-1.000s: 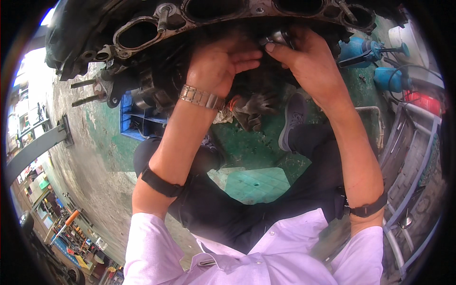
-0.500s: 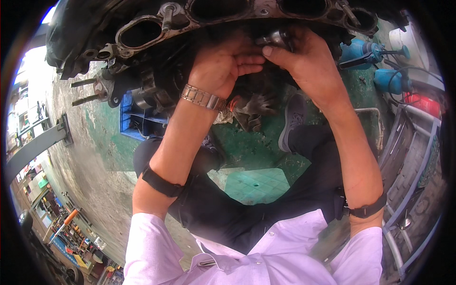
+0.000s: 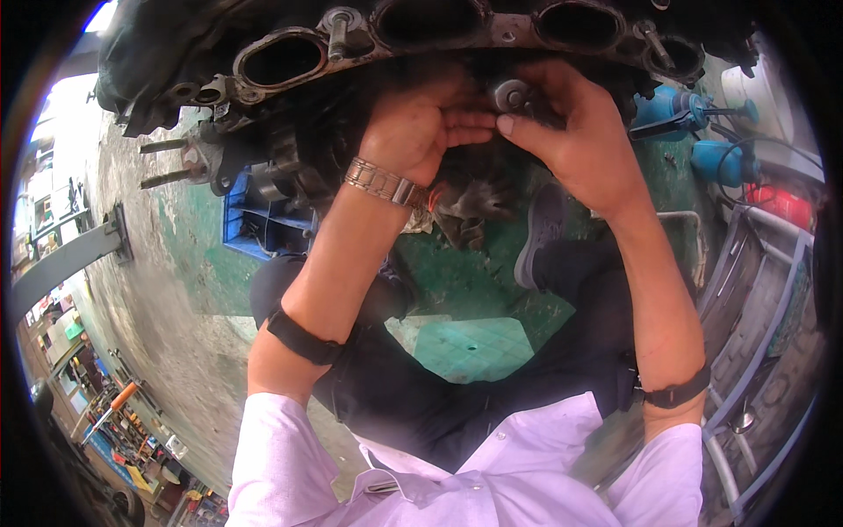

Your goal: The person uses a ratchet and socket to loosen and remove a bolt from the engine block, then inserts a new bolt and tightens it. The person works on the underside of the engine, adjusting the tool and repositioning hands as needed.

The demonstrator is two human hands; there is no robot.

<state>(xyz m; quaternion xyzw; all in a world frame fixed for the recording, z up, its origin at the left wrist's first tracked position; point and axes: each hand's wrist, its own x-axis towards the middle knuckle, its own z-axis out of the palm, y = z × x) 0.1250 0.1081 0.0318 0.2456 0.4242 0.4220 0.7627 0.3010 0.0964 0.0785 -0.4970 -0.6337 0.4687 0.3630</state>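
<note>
An engine (image 3: 439, 39) with several oval ports and upright studs fills the top of the view. Under its lower edge my right hand (image 3: 575, 132) is closed around what looks like a ratchet wrench (image 3: 512, 95), its round metal head showing between thumb and fingers. Close beside it on the left, my left hand (image 3: 413, 127), with a metal watch on the wrist, reaches up beneath the engine. Two of its fingers point toward the right thumb. The rest fade into shadow and blur, so whatever they touch is hidden.
A blue crate (image 3: 255, 211) stands on the floor at left. Dark gloves (image 3: 470, 206) lie below my hands. Between my legs is a green stool (image 3: 472, 350). To the right are a blue jack-like tool (image 3: 672, 110) and a metal frame (image 3: 773, 290); a tool-laden bench (image 3: 114, 430) runs along the left.
The wrench head has turned in my right hand, and its round face now shows more. The engine appears slightly lower and farther right in view. My left hand stays close by.
</note>
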